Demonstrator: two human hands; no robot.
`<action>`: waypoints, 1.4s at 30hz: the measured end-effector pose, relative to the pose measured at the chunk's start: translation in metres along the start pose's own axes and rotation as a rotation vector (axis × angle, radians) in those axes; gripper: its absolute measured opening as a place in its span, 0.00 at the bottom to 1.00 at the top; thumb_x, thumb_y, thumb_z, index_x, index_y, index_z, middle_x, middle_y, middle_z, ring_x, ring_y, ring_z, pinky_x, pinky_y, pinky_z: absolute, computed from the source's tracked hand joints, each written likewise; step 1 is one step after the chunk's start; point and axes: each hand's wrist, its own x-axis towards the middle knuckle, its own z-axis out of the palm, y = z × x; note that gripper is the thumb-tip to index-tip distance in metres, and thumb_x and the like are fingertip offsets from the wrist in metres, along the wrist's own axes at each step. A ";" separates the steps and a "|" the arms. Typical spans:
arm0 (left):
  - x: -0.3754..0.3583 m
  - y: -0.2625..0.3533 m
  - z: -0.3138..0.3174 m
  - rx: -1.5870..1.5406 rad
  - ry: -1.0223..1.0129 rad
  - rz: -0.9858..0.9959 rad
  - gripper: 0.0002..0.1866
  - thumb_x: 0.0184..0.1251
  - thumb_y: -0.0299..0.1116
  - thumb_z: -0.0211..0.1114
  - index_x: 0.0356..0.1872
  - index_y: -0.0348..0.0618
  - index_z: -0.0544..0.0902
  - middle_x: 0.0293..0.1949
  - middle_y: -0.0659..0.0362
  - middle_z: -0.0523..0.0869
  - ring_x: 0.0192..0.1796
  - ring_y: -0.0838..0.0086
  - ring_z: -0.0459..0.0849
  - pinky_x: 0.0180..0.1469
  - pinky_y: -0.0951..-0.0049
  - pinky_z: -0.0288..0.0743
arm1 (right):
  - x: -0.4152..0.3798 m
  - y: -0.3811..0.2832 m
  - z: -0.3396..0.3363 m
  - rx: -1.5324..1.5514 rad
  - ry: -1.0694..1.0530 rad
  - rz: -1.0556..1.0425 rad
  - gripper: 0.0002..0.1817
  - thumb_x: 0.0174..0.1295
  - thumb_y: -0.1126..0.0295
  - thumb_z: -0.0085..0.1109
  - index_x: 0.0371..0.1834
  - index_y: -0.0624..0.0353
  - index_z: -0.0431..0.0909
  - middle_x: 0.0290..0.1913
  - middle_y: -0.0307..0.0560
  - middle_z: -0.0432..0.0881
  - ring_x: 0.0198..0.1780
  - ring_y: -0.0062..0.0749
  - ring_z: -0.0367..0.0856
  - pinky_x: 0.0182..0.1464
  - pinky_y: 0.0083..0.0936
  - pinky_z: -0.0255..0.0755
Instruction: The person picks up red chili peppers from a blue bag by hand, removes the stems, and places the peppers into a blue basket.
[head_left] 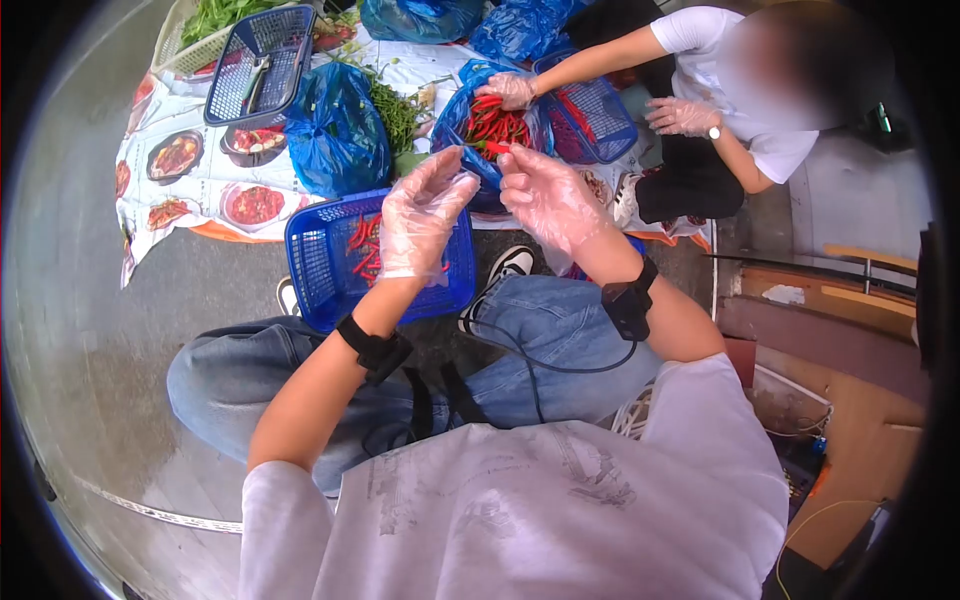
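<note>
Clear plastic gloves cover both of my hands. My right hand pinches a red chili pepper at its fingertips, its green stem end pointing left. My left hand is just left of it, thumb and fingers apart, with nothing visible between them. Beneath my left hand is a blue plastic basket holding several red chilies. Beyond my hands, an open blue plastic bag is full of red chilies. Another person's gloved hand reaches into that bag.
A printed sheet covers the ground ahead. On it are a knotted blue bag, green chilies, a dark blue basket and a pale basket of greens. Another blue basket stands near the other person.
</note>
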 end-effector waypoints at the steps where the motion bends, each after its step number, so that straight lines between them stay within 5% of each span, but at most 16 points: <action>1: -0.002 0.011 0.004 0.006 -0.028 0.039 0.16 0.67 0.26 0.72 0.54 0.35 0.86 0.50 0.56 0.89 0.51 0.74 0.86 0.57 0.72 0.79 | -0.010 0.014 0.008 0.079 -0.001 0.034 0.07 0.74 0.72 0.57 0.48 0.64 0.79 0.42 0.46 0.84 0.32 0.24 0.77 0.31 0.19 0.70; 4: -0.008 0.029 -0.001 0.057 -0.093 0.028 0.13 0.68 0.24 0.70 0.52 0.34 0.86 0.53 0.56 0.89 0.53 0.75 0.86 0.58 0.73 0.79 | -0.018 0.049 0.017 0.174 -0.028 0.107 0.08 0.74 0.71 0.56 0.50 0.64 0.79 0.39 0.44 0.83 0.33 0.23 0.75 0.32 0.19 0.70; 7: -0.010 0.034 -0.011 0.610 -0.121 0.475 0.07 0.62 0.23 0.74 0.40 0.37 0.87 0.38 0.53 0.88 0.38 0.68 0.87 0.40 0.68 0.78 | -0.017 0.059 0.009 0.095 -0.096 0.206 0.09 0.75 0.71 0.54 0.52 0.61 0.79 0.41 0.42 0.82 0.34 0.21 0.75 0.33 0.19 0.71; 8: -0.007 0.037 -0.013 0.608 -0.129 0.479 0.07 0.62 0.23 0.74 0.40 0.37 0.87 0.38 0.53 0.88 0.38 0.68 0.87 0.40 0.68 0.78 | -0.016 0.057 0.005 0.006 -0.110 0.267 0.09 0.75 0.70 0.54 0.53 0.60 0.79 0.43 0.42 0.82 0.34 0.20 0.75 0.33 0.18 0.71; 10: -0.001 0.040 -0.019 0.936 -0.214 0.794 0.07 0.58 0.24 0.74 0.36 0.39 0.86 0.36 0.51 0.87 0.36 0.57 0.86 0.39 0.62 0.78 | -0.012 0.052 0.001 -0.248 0.048 0.131 0.12 0.71 0.68 0.61 0.55 0.59 0.79 0.47 0.42 0.82 0.36 0.22 0.77 0.37 0.19 0.73; 12: 0.001 0.035 -0.018 0.960 -0.225 0.837 0.06 0.56 0.23 0.74 0.34 0.42 0.85 0.31 0.53 0.85 0.34 0.54 0.83 0.37 0.58 0.77 | -0.007 0.048 0.003 -1.300 0.005 -0.850 0.17 0.66 0.67 0.68 0.54 0.62 0.78 0.49 0.44 0.83 0.40 0.25 0.80 0.41 0.22 0.76; 16: 0.000 0.027 -0.021 1.166 -0.348 0.850 0.06 0.58 0.25 0.71 0.36 0.42 0.83 0.29 0.53 0.80 0.34 0.55 0.80 0.35 0.55 0.74 | -0.014 0.031 0.018 -1.702 -0.026 -0.847 0.08 0.65 0.71 0.67 0.40 0.64 0.84 0.38 0.50 0.86 0.38 0.36 0.86 0.43 0.29 0.78; 20: -0.005 0.022 -0.020 1.217 -0.402 0.728 0.04 0.62 0.26 0.69 0.35 0.42 0.82 0.29 0.52 0.78 0.35 0.55 0.80 0.35 0.55 0.74 | -0.008 0.033 0.009 -1.788 -0.080 -0.926 0.07 0.65 0.71 0.66 0.36 0.65 0.84 0.34 0.54 0.86 0.37 0.43 0.87 0.41 0.31 0.78; 22: -0.006 0.024 -0.019 1.271 -0.405 0.742 0.04 0.62 0.26 0.69 0.34 0.41 0.81 0.28 0.52 0.76 0.35 0.55 0.79 0.35 0.56 0.74 | -0.011 0.032 0.010 -1.856 -0.036 -0.767 0.08 0.65 0.70 0.65 0.37 0.65 0.84 0.34 0.53 0.86 0.37 0.39 0.87 0.42 0.32 0.78; 26: -0.004 0.028 -0.018 1.118 -0.458 0.751 0.04 0.61 0.25 0.69 0.36 0.40 0.82 0.29 0.52 0.77 0.34 0.55 0.79 0.36 0.56 0.74 | -0.019 0.026 0.017 -1.747 0.013 -0.623 0.07 0.66 0.71 0.65 0.37 0.65 0.84 0.32 0.47 0.87 0.34 0.30 0.86 0.39 0.28 0.78; 29: -0.005 0.031 -0.018 0.987 -0.447 0.769 0.05 0.60 0.24 0.69 0.36 0.40 0.83 0.28 0.51 0.76 0.33 0.54 0.79 0.35 0.56 0.74 | -0.023 0.022 0.018 -1.377 -0.028 -0.365 0.06 0.70 0.71 0.65 0.38 0.63 0.84 0.30 0.36 0.82 0.27 0.13 0.76 0.29 0.14 0.71; 31: -0.007 0.035 -0.021 0.960 -0.471 0.700 0.14 0.54 0.18 0.72 0.43 0.39 0.87 0.34 0.53 0.83 0.37 0.56 0.83 0.40 0.61 0.77 | -0.023 0.020 0.017 -1.300 -0.059 -0.341 0.06 0.70 0.71 0.65 0.39 0.63 0.84 0.29 0.36 0.82 0.26 0.12 0.76 0.28 0.14 0.70; 37: -0.003 0.032 -0.023 0.768 -0.442 0.731 0.09 0.59 0.22 0.72 0.41 0.39 0.88 0.34 0.52 0.85 0.36 0.57 0.84 0.39 0.62 0.78 | -0.020 0.017 0.013 -1.116 -0.120 -0.295 0.06 0.70 0.72 0.64 0.41 0.65 0.83 0.30 0.39 0.82 0.27 0.15 0.76 0.28 0.14 0.70; 40: -0.001 0.033 -0.022 0.707 -0.379 0.628 0.09 0.61 0.23 0.73 0.43 0.39 0.89 0.35 0.53 0.87 0.37 0.61 0.86 0.40 0.65 0.78 | -0.016 0.014 0.005 -0.904 -0.190 -0.166 0.07 0.70 0.73 0.62 0.46 0.67 0.81 0.35 0.42 0.82 0.32 0.18 0.78 0.32 0.15 0.71; 42: 0.001 0.028 -0.023 0.661 -0.301 0.472 0.09 0.62 0.24 0.73 0.44 0.38 0.89 0.35 0.54 0.88 0.37 0.64 0.86 0.41 0.68 0.79 | -0.011 0.018 0.001 -0.487 -0.113 -0.068 0.10 0.71 0.75 0.59 0.51 0.68 0.79 0.41 0.44 0.81 0.37 0.21 0.79 0.36 0.16 0.72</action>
